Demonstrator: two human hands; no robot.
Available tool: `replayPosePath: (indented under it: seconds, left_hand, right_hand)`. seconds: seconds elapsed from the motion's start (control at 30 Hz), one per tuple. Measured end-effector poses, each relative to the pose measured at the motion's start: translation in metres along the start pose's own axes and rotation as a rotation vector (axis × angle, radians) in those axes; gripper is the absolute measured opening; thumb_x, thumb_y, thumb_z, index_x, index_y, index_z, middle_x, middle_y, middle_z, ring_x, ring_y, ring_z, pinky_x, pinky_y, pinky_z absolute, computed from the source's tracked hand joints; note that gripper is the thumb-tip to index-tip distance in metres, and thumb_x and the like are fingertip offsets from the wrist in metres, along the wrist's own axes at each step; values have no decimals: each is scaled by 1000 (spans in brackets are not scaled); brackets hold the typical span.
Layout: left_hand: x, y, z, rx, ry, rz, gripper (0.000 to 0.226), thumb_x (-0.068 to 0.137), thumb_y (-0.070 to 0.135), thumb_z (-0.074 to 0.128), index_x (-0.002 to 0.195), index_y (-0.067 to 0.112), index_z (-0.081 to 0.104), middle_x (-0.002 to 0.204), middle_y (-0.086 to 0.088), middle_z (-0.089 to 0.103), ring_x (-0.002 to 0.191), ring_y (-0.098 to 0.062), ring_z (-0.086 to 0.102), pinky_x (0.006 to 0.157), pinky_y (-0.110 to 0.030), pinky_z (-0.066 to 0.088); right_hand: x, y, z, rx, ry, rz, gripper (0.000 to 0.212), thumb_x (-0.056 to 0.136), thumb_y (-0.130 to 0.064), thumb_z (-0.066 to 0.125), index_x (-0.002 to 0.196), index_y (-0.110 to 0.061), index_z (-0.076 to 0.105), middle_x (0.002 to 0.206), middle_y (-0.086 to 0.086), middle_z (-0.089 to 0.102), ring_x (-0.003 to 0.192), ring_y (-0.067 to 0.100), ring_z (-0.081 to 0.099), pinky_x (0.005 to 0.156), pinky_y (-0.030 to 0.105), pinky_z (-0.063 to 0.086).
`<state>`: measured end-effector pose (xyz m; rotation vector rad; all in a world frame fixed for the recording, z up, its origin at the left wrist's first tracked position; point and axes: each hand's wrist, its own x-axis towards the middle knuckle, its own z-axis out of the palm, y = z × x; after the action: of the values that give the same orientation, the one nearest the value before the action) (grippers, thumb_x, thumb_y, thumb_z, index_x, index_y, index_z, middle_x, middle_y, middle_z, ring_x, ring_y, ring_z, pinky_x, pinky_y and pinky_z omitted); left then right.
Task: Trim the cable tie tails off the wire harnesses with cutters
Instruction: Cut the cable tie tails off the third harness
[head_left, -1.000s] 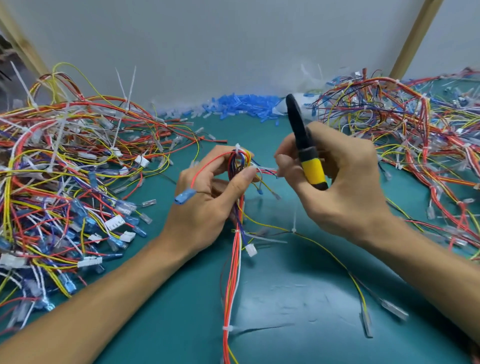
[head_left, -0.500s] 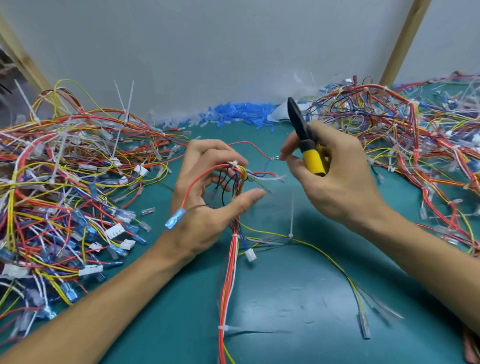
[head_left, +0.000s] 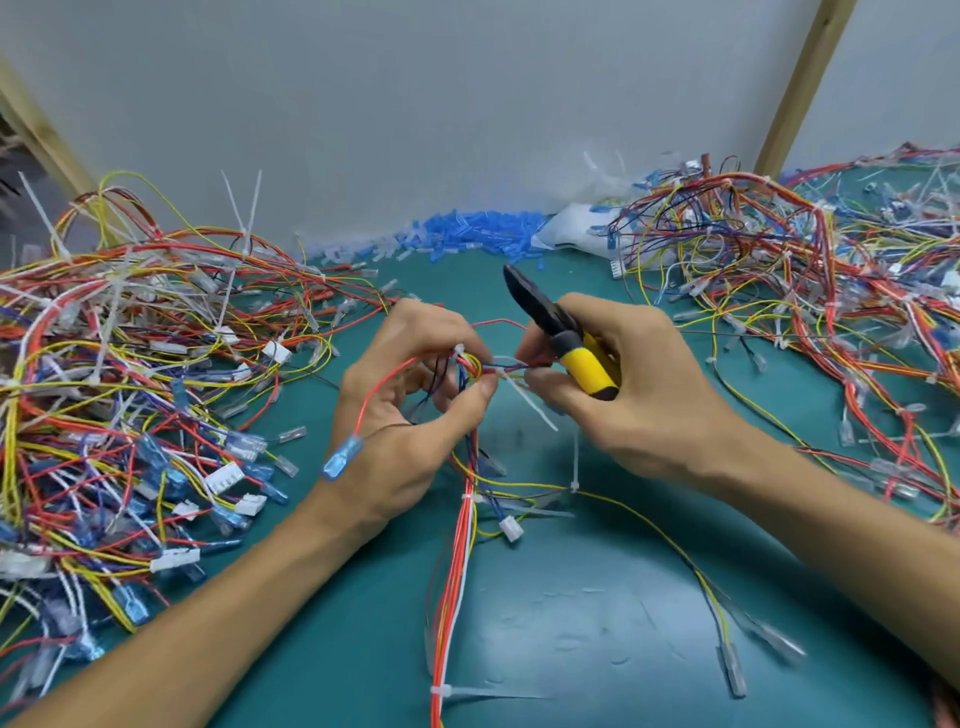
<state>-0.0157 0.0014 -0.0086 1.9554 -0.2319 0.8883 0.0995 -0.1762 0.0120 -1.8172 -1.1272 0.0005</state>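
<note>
The white cable tie tail (head_left: 527, 402) juts down and to the right from a bundle of red, yellow, blue and white wires, the wire harness (head_left: 470, 519), and lies right between the two hands. The left hand (head_left: 400, 415) pinches the bundle between thumb and fingertips just beside the tie. The right hand (head_left: 644, 384) curls its fingers round the one pair of yellow-handled, black-headed cutters (head_left: 566, 343). Their tip points up and away, above the tail and clear of it. Lower on the held harness, three more white ties show over the teal mat (head_left: 597, 597). Two heaps of harnesses flank it, a left heap (head_left: 130, 389) and a right heap (head_left: 805, 312). One strip of loose blue plastic sleeves (head_left: 467, 234) lies along the grey wall (head_left: 467, 104).
</note>
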Motion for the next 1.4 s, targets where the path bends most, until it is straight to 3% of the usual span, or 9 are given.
replayPosePath:
  seconds: [0.2,0.3,0.47,0.6,0.73,0.87,1.17,1.3,1.4]
  left_hand:
    - [2,-7,-7,-126,-78,-106,12,85,-1,74,89,6,66,110,-15,62,108,-33,59,84,-47,48]
    - [1,-8,-5,-179,-51,-167,10,84,-1,73,88,4,65,100,-17,65,95,-36,59,79,-41,46]
    - [1,-6,-1,-240,67,-274,12,85,3,74,84,13,66,78,4,64,70,-10,57,67,-19,46]
    - [0,-1,1,-192,55,-231,20,90,6,71,105,19,66,87,-14,61,75,-20,58,71,-31,49]
    - [-1,5,4,-60,64,-126,43,95,8,70,130,30,59,108,-17,61,83,-34,63,79,-40,55]
    - [-4,6,5,278,89,49,21,98,7,70,117,14,74,117,-14,54,100,-15,61,83,-30,55]
    - [1,12,2,562,-31,147,30,90,32,76,116,17,77,132,-2,65,124,-23,59,100,-53,46]
    - [3,9,4,460,-42,152,14,91,12,74,105,9,75,115,1,72,110,-17,68,92,-49,52]
    - [1,4,2,406,-62,118,5,92,-1,73,95,3,72,97,-4,67,89,-16,64,82,-30,52]
  right_hand:
    - [2,-1,1,13,-6,45,11,89,-11,76,92,-21,72,80,-5,72,72,20,65,68,39,54]
    - [0,-2,1,9,-8,37,9,90,-12,76,91,-19,71,77,-11,69,69,18,62,63,33,50]
    - [-4,-4,2,4,-34,19,7,91,-12,74,92,-14,68,74,-19,67,66,10,62,63,22,47]
    - [-4,-6,3,82,-17,36,7,90,-16,72,87,-11,68,72,0,70,67,31,63,63,44,53]
    - [-1,-8,-1,323,-22,169,13,93,-8,74,82,-3,68,66,9,67,53,18,50,51,28,41]
    - [3,-5,-7,503,-125,271,14,84,-17,71,78,-5,67,62,9,64,51,20,43,48,30,36]
    - [5,-1,-14,855,-255,413,9,85,-16,68,76,-13,67,66,5,57,56,18,43,50,26,38]
    - [4,-3,-12,949,-288,471,13,86,-12,64,73,-14,66,66,4,54,55,13,43,49,24,31]
    - [4,-5,-8,705,-196,482,18,90,-6,71,74,-11,65,65,6,52,56,15,41,53,29,29]
